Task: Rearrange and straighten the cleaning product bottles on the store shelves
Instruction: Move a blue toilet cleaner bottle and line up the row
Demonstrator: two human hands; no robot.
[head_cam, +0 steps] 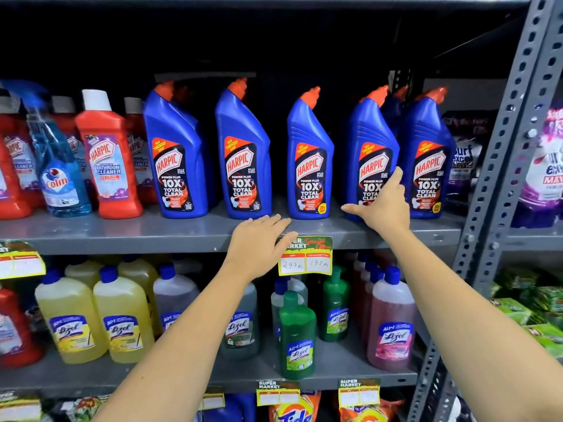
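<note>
On the grey metal shelf (122, 236), five blue Harpic bottles (246, 153) stand upright in a spaced front row, more behind them. At the fourth bottle (370, 147), the right hand (384, 205) is spread, its fingers lying against the lower label without gripping. Just beside the shelf's front edge, the left hand (259, 242) hovers flat, fingers loosely together, partly covering a price tag (307, 257).

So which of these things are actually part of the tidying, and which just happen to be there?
Part of the job:
blue Harpic bottles
red Harpic Bathroom Cleaner bottle
Lizol bottles
left hand
right hand

Just there:
price tag
Surf Excel packs
Tide packs
</note>
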